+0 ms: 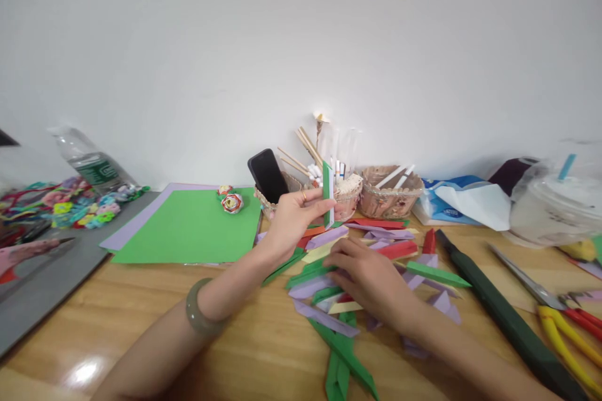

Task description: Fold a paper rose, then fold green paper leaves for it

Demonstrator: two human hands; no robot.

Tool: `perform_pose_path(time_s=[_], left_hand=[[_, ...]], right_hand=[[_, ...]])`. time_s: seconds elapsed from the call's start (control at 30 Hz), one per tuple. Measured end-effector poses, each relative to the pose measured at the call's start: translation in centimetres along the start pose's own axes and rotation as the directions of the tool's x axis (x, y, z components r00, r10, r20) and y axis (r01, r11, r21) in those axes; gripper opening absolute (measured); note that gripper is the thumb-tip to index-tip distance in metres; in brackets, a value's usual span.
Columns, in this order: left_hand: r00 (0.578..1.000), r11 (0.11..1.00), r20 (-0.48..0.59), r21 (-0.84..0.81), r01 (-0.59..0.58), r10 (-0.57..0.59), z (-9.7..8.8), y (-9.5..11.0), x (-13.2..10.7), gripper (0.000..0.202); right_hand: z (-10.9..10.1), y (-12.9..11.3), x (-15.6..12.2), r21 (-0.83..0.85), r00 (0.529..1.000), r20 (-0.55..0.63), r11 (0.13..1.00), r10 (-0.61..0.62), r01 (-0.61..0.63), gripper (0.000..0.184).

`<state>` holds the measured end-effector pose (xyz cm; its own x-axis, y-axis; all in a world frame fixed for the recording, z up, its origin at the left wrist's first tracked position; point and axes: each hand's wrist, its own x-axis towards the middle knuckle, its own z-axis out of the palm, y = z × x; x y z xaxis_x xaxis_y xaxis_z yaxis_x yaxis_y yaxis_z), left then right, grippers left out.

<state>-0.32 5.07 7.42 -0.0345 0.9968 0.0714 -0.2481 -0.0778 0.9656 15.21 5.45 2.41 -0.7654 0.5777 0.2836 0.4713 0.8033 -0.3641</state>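
Note:
My left hand (294, 222) pinches a folded paper strip (328, 194), green with a white edge, and holds it upright above the table. A ring is on one finger. Lower and to the right, my right hand (364, 272) reaches into a loose pile of folded paper strips in green, purple, red and cream. Its fingers curl down among them, near a green strip (308, 272); what lies between the fingertips is hidden. A purple strip (324, 317) and crossed green strips (341, 354) lie at the near side of the pile.
Behind are baskets (390, 194) with pens and sticks, and a phone (269, 175). Green paper sheets (188, 225) with small paper balls (232, 203) lie left. On the right are a dark green long-handled tool (498, 307), scissors (555, 319) and a lidded plastic cup (555, 207).

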Motion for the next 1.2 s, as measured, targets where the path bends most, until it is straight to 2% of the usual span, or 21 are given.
perform_pose_path(time_s=[0.13, 0.27, 0.33, 0.43, 0.53, 0.63, 0.73, 0.8, 0.9, 1.2], left_hand=[[1.0, 1.0, -0.001, 0.0, -0.031, 0.031, -0.4, 0.5, 0.1, 0.025], [0.995, 0.996, -0.045, -0.023, -0.091, 0.09, -0.9, 1.3, 0.3, 0.026], [0.984, 0.987, -0.093, -0.042, -0.156, 0.152, -1.1, 1.6, 0.4, 0.023], [0.963, 0.972, -0.17, -0.078, -0.223, 0.208, -0.8, 1.4, 0.3, 0.022], [0.974, 0.983, -0.188, -0.108, -0.147, 0.125, 0.0, 0.0, -0.1, 0.024], [0.987, 0.993, -0.159, -0.121, -0.006, -0.014, 1.1, -2.4, -0.8, 0.025], [0.985, 0.984, -0.108, -0.125, 0.124, -0.138, 1.9, -4.4, -1.4, 0.024], [0.988, 0.984, -0.096, -0.142, 0.104, -0.119, 2.2, -5.0, -1.7, 0.023], [0.989, 0.981, -0.107, -0.179, 0.08, -0.1, 2.3, -5.2, -1.8, 0.022], [0.982, 0.972, -0.104, -0.195, 0.134, -0.156, 2.2, -5.1, -1.8, 0.022]], right_hand=[[0.2, -0.4, 0.2, -0.001, 0.999, -0.031, 1.0, -0.01, 0.01, 0.02], [-0.9, 0.0, 0.3, 0.039, 0.984, -0.163, 0.997, 0.078, -0.072, 0.014], [-1.6, 0.5, 0.4, 0.067, 0.951, -0.263, 0.986, 0.165, -0.152, 0.012], [-2.7, 1.2, 0.4, 0.154, 0.868, -0.403, 0.957, 0.289, -0.247, 0.014], [-3.2, 1.4, 0.4, 0.279, 0.807, -0.442, 0.915, 0.391, -0.29, 0.017], [-2.9, 1.3, 0.3, 0.327, 0.788, -0.429, 0.889, 0.442, -0.321, 0.017], [-2.1, 1.1, 0.1, 0.275, 0.813, -0.41, 0.906, 0.413, -0.322, 0.015], [-1.6, 0.8, 0.0, 0.21, 0.849, -0.395, 0.934, 0.351, -0.289, 0.013], [-1.3, 0.5, 0.0, 0.182, 0.877, -0.377, 0.953, 0.297, -0.244, 0.012], [-0.6, 0.8, 0.0, 0.221, 0.91, -0.269, 0.94, 0.316, -0.261, 0.019]])
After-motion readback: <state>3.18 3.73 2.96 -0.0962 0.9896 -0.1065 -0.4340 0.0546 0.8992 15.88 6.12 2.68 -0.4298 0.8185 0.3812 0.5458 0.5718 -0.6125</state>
